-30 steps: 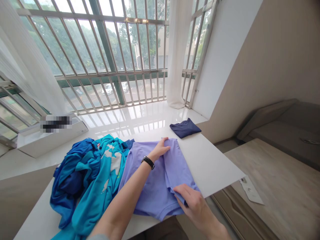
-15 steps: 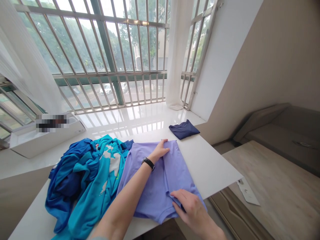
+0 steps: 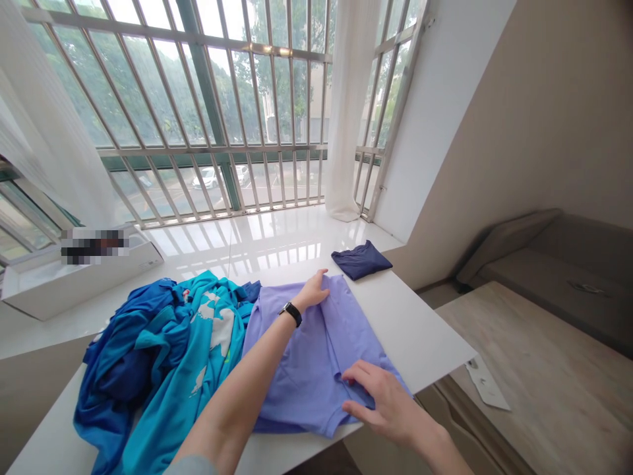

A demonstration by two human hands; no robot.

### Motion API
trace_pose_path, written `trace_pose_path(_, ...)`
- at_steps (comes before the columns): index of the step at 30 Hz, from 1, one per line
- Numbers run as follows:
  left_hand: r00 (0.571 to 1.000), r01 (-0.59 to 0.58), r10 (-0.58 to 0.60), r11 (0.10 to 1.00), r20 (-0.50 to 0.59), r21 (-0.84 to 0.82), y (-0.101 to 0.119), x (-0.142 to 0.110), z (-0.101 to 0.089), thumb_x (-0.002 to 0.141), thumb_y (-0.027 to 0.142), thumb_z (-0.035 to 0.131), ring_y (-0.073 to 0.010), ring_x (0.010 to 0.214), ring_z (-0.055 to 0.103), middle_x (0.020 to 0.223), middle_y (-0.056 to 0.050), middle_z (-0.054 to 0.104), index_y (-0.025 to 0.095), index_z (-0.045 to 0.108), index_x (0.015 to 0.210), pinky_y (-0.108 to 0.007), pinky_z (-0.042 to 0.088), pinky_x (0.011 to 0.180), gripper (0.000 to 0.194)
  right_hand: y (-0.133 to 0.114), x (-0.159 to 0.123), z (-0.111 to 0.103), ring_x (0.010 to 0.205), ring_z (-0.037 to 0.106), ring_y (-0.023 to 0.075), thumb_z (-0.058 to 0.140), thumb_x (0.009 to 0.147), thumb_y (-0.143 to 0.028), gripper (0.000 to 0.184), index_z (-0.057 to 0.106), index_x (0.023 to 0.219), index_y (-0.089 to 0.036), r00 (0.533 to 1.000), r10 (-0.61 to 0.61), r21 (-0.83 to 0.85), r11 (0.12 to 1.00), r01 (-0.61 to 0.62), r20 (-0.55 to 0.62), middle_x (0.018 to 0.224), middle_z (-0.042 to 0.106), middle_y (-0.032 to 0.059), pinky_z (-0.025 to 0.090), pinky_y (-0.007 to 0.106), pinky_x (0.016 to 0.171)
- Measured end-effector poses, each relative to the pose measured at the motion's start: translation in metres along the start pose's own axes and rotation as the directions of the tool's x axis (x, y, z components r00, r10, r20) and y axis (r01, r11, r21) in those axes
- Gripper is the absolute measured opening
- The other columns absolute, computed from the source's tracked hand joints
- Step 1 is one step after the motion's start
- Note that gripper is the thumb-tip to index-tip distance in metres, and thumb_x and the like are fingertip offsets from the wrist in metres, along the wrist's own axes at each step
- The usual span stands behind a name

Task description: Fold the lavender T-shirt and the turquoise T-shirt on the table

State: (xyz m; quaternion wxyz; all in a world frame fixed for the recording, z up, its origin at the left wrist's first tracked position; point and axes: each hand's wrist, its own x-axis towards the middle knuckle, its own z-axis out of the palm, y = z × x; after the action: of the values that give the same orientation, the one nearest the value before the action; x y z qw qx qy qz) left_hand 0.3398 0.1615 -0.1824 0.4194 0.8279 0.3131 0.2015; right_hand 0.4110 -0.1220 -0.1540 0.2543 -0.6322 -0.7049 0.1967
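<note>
A lavender T-shirt (image 3: 306, 373) lies flat on the white table (image 3: 425, 343), with a lengthwise fold running across it. My left hand (image 3: 312, 293) sits at the shirt's far edge, fingers gathered on the fabric, with a black wristwatch (image 3: 291, 313) on that wrist. My right hand (image 3: 383, 399) rests on the near part of the shirt beside the fold, fingers spread. A tangled pile of blue and teal clothes (image 3: 158, 369) touches the shirt's left side, under my left forearm. Beyond the shirt lies a folded navy garment (image 3: 361, 260).
A white box (image 3: 84, 287) with a pixelated patch stands on the glossy white sill (image 3: 247, 241). Barred windows and white curtains lie beyond. A wooden table (image 3: 534, 369) with a paper slip (image 3: 487, 382) sits below the right table edge.
My right hand has lifted its fingers from the fold and spread them on the shirt. The left hand stays at the far edge. The whole view has shifted slightly.
</note>
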Motion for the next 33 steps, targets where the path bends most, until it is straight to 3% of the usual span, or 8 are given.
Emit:
trace_pose_path(3,0.999,0.000,-0.006,0.989,0.040,0.151,-0.004,-0.005,-0.036,0.070,0.014,0.065,-0.0290,0.117,0.059,0.124,-0.013,0.065,0.017,0.051,0.136,-0.038,0.044,0.103,0.067,-0.011,-0.003,-0.003,0.075,0.064,0.0162,0.070,0.085,-0.035,0.022,0.067,0.105,-0.026,0.997,0.047,0.052,0.997,-0.050,0.062,0.091,0.071,0.0006,0.050,0.026,0.069)
trace_pose_path(6,0.999,0.025,-0.037,0.951,0.034,0.308,-0.013,-0.015,-0.080,0.075,0.018,0.064,-0.0304,0.122,0.055,0.129,-0.014,0.062,0.018,0.054,0.132,-0.039,0.040,0.105,0.059,-0.027,-0.004,0.010,0.072,0.063,0.0153,0.068,0.086,-0.030,0.016,0.067,0.101,-0.025,0.996,0.052,0.083,0.995,-0.058,0.072,0.087,0.070,-0.0005,0.049,0.025,0.068)
trace_pose_path(10,0.988,0.097,-0.140,0.877,0.057,0.471,-0.029,-0.032,-0.133,0.078,0.025,0.063,-0.0299,0.111,0.062,0.114,-0.013,0.070,0.018,0.065,0.116,-0.037,0.044,0.099,0.039,-0.061,0.008,0.053,0.083,0.064,0.0178,0.065,0.084,-0.021,0.015,0.066,0.099,-0.024,0.997,-0.070,0.096,0.993,0.071,-0.014,0.092,0.069,0.0016,0.049,0.027,0.074)
trace_pose_path(13,0.972,0.153,-0.227,0.821,0.068,0.550,-0.041,-0.045,-0.154,0.075,0.032,0.066,-0.0285,0.100,0.066,0.102,-0.010,0.073,0.019,0.070,0.105,-0.034,0.049,0.089,0.032,-0.090,0.024,0.089,0.090,0.062,0.0216,0.069,0.079,-0.020,0.024,0.063,0.103,-0.023,0.986,-0.147,0.064,0.986,0.153,-0.083,0.099,0.066,0.0049,0.050,0.032,0.079)
trace_pose_path(21,0.964,0.167,-0.260,0.764,0.061,0.623,-0.058,-0.058,-0.146,0.072,0.037,0.069,-0.0297,0.105,0.065,0.111,-0.011,0.072,0.023,0.071,0.103,-0.032,0.049,0.085,0.035,-0.125,0.068,0.140,0.094,0.058,0.0352,0.086,0.059,-0.050,0.082,0.054,0.125,-0.015,0.993,-0.023,-0.193,0.981,0.000,-0.114,0.106,0.061,0.0153,0.050,0.053,0.082)
trace_pose_path(27,0.973,0.122,-0.214,0.788,0.082,0.603,-0.059,-0.059,-0.141,0.068,0.028,0.071,-0.0289,0.103,0.065,0.109,-0.008,0.072,0.025,0.070,0.105,-0.032,0.048,0.085,0.037,-0.123,0.086,0.155,0.083,0.060,0.0302,0.079,0.074,-0.042,0.038,0.063,0.099,-0.017,0.990,-0.036,-0.331,0.943,-0.012,-0.139,0.092,0.063,0.0108,0.049,0.043,0.069)
trace_pose_path(31,0.981,0.102,-0.176,0.825,0.082,0.556,-0.052,-0.061,-0.142,0.069,0.026,0.071,-0.0279,0.104,0.064,0.104,-0.007,0.073,0.025,0.069,0.107,-0.031,0.047,0.088,0.038,-0.114,0.085,0.158,0.076,0.061,0.0224,0.071,0.084,-0.025,0.008,0.065,0.083,-0.020,0.969,-0.177,-0.328,0.938,0.114,-0.169,0.083,0.065,0.0055,0.044,0.032,0.065)
trace_pose_path(33,0.984,0.083,-0.150,0.854,0.091,0.514,-0.047,-0.062,-0.143,0.069,0.024,0.070,-0.0264,0.102,0.064,0.101,-0.005,0.073,0.026,0.069,0.110,-0.029,0.046,0.088,0.041,-0.109,0.081,0.153,0.072,0.061,0.0189,0.066,0.087,-0.020,0.007,0.065,0.080,-0.022,0.956,-0.217,-0.261,0.952,0.161,-0.199,0.079,0.065,0.0031,0.042,0.029,0.063)
